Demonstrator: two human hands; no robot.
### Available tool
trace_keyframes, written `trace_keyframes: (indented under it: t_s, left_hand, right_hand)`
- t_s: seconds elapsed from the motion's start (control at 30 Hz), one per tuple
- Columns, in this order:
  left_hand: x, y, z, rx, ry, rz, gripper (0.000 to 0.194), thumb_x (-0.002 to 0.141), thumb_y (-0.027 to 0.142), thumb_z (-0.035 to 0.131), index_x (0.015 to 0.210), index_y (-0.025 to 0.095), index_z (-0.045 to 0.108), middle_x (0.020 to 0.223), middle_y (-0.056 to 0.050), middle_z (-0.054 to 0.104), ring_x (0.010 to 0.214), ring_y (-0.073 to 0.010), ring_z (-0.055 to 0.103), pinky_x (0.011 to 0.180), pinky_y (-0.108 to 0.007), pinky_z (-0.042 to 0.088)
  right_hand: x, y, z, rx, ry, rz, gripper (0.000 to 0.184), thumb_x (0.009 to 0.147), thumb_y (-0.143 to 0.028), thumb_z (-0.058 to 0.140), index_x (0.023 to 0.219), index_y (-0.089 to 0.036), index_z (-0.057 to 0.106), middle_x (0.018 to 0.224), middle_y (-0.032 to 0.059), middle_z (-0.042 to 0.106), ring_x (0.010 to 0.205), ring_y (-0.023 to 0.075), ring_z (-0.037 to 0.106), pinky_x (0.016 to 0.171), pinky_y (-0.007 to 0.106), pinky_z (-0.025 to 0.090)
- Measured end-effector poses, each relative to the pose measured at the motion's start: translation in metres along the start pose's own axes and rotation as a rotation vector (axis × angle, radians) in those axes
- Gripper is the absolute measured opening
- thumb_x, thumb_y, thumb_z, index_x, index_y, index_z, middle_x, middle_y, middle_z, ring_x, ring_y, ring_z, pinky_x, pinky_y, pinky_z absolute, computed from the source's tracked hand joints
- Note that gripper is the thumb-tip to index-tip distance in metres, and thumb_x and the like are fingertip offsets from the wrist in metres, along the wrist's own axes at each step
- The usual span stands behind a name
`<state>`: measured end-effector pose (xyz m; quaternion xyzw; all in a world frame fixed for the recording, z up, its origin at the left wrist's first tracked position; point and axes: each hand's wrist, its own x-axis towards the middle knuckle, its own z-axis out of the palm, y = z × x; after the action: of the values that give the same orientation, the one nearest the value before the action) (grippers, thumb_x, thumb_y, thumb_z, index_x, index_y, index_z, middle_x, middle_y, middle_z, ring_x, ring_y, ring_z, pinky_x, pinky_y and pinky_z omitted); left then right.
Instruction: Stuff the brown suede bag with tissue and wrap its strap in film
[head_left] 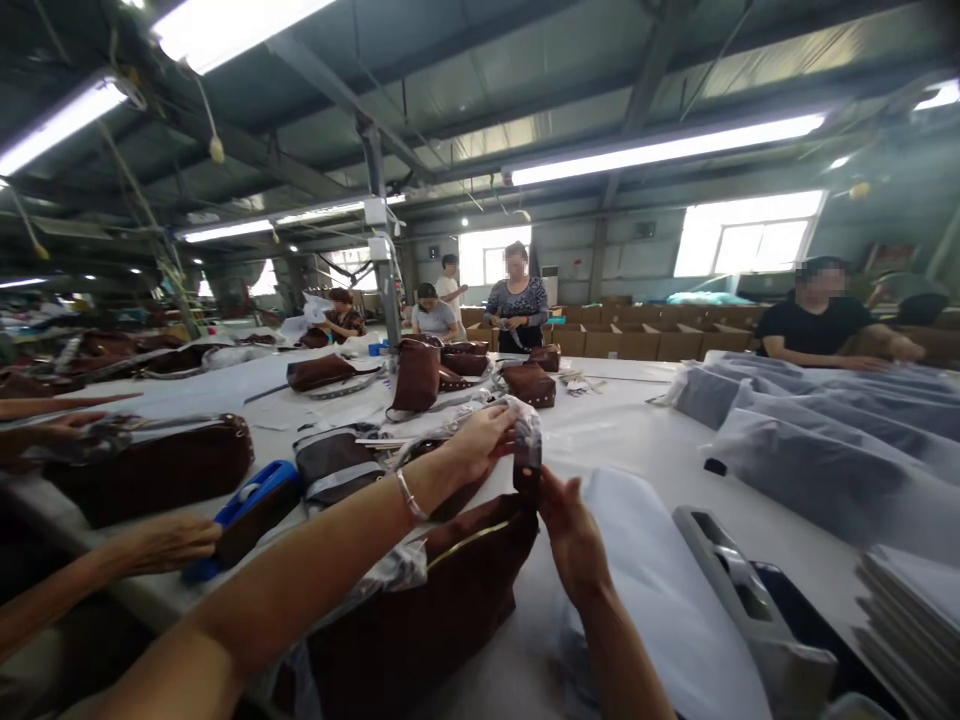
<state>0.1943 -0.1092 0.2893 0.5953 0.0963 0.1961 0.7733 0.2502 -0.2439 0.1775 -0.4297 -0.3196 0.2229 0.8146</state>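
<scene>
A dark brown handbag [435,600] with a gold rim lies in front of me on the white table [630,430]. My left hand [480,440], with a bracelet on its wrist, pinches the clear plastic wrap at the top of a small dark brown strap piece [527,462] above the bag. My right hand [574,530] grips the lower end of that piece from below. Both hands are closed on it.
Another person's hand [161,540] at the left rests by a blue tape dispenser [251,500]. More brown bags [150,465] lie across the table. Grey dust bags [825,440] are piled at the right, a grey dispenser [739,590] near me. Several people work at the far end.
</scene>
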Motion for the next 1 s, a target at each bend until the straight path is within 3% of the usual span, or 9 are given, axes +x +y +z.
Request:
trace_keyframes:
  t_s: [0.07, 0.17, 0.37, 0.47, 0.57, 0.67, 0.73, 0.83, 1.0]
  left_hand:
    - [-0.018, -0.005, 0.004, 0.021, -0.052, 0.066, 0.02, 0.086, 0.03, 0.071, 0.095, 0.015, 0.062, 0.082, -0.001, 0.063, 0.067, -0.0101, 0.06, 0.065, -0.021, 0.051]
    - [-0.049, -0.014, 0.007, 0.199, -0.199, 0.194, 0.03, 0.086, 0.036, 0.07, 0.107, 0.015, 0.064, 0.09, -0.005, 0.066, 0.076, -0.0151, 0.062, 0.069, -0.024, 0.052]
    - [-0.099, -0.028, 0.012, 0.682, -0.293, 0.376, 0.026, 0.095, 0.035, 0.055, 0.105, 0.016, 0.069, 0.091, -0.005, 0.067, 0.083, -0.0184, 0.059, 0.078, -0.027, 0.045]
    - [-0.11, -0.037, 0.008, 0.636, -0.339, 0.247, 0.032, 0.094, 0.043, 0.057, 0.107, 0.016, 0.069, 0.087, -0.004, 0.067, 0.078, -0.0177, 0.059, 0.074, -0.026, 0.045]
    - [-0.11, -0.046, -0.004, 0.331, -0.393, -0.114, 0.055, 0.092, 0.062, 0.051, 0.108, 0.013, 0.07, 0.094, -0.01, 0.071, 0.081, -0.0193, 0.065, 0.079, -0.028, 0.051]
    - [-0.101, -0.051, -0.02, 0.045, -0.314, -0.353, 0.074, 0.091, 0.074, 0.037, 0.103, 0.009, 0.071, 0.099, -0.016, 0.073, 0.084, -0.0201, 0.07, 0.083, -0.03, 0.054]
    - [-0.093, -0.049, -0.027, -0.131, -0.22, -0.383, 0.078, 0.09, 0.076, 0.033, 0.105, 0.008, 0.07, 0.103, -0.018, 0.073, 0.087, -0.0221, 0.071, 0.084, -0.032, 0.056]
    - [-0.081, -0.036, -0.031, -0.324, -0.041, -0.354, 0.075, 0.096, 0.068, 0.031, 0.111, 0.005, 0.067, 0.111, -0.019, 0.071, 0.093, -0.0228, 0.071, 0.087, -0.033, 0.058]
    - [-0.079, -0.019, -0.031, -0.352, 0.181, -0.209, 0.034, 0.102, 0.036, 0.047, 0.106, 0.006, 0.064, 0.09, -0.008, 0.07, 0.068, -0.009, 0.067, 0.068, -0.019, 0.059]
  right_hand:
    - [0.001, -0.012, -0.002, 0.272, -0.022, 0.144, 0.072, 0.084, -0.079, 0.046, 0.12, -0.021, 0.07, 0.121, 0.0108, 0.071, 0.118, 0.0287, 0.062, 0.105, 0.044, 0.046]
    - [0.002, -0.034, 0.002, 0.398, -0.131, 0.265, 0.075, 0.083, -0.079, 0.048, 0.123, -0.019, 0.068, 0.113, 0.0135, 0.073, 0.111, 0.0305, 0.066, 0.095, 0.045, 0.054]
    - [0.003, -0.061, 0.017, 0.388, 0.004, 0.357, 0.045, 0.084, -0.053, 0.068, 0.113, -0.018, 0.068, 0.094, 0.0077, 0.074, 0.084, 0.0206, 0.072, 0.071, 0.031, 0.061]
    - [-0.004, -0.068, 0.018, 0.311, 0.064, 0.272, 0.039, 0.077, -0.033, 0.079, 0.112, -0.023, 0.066, 0.084, -0.0004, 0.07, 0.066, 0.0123, 0.067, 0.055, 0.02, 0.057]
    - [-0.019, -0.075, 0.016, 0.209, -0.041, 0.173, 0.037, 0.078, -0.033, 0.079, 0.111, -0.023, 0.065, 0.075, -0.004, 0.063, 0.053, 0.0081, 0.056, 0.045, 0.017, 0.047]
    - [-0.041, -0.08, 0.022, -0.007, -0.222, 0.196, 0.026, 0.088, -0.04, 0.068, 0.103, -0.019, 0.065, 0.063, -0.0039, 0.059, 0.044, 0.0066, 0.046, 0.04, 0.017, 0.038]
    - [-0.055, -0.078, 0.03, -0.201, -0.393, 0.268, 0.025, 0.093, -0.042, 0.06, 0.096, -0.018, 0.065, 0.059, -0.0031, 0.058, 0.044, 0.0072, 0.046, 0.039, 0.017, 0.032]
    - [-0.071, -0.064, 0.044, -0.411, -0.588, 0.271, 0.024, 0.097, -0.037, 0.052, 0.087, -0.019, 0.065, 0.061, -0.0025, 0.059, 0.051, 0.0087, 0.052, 0.046, 0.018, 0.037]
    - [-0.085, -0.023, 0.047, -0.489, -0.523, 0.164, 0.019, 0.097, -0.032, 0.052, 0.093, -0.02, 0.066, 0.068, -0.0027, 0.062, 0.057, 0.0104, 0.055, 0.057, 0.022, 0.044]
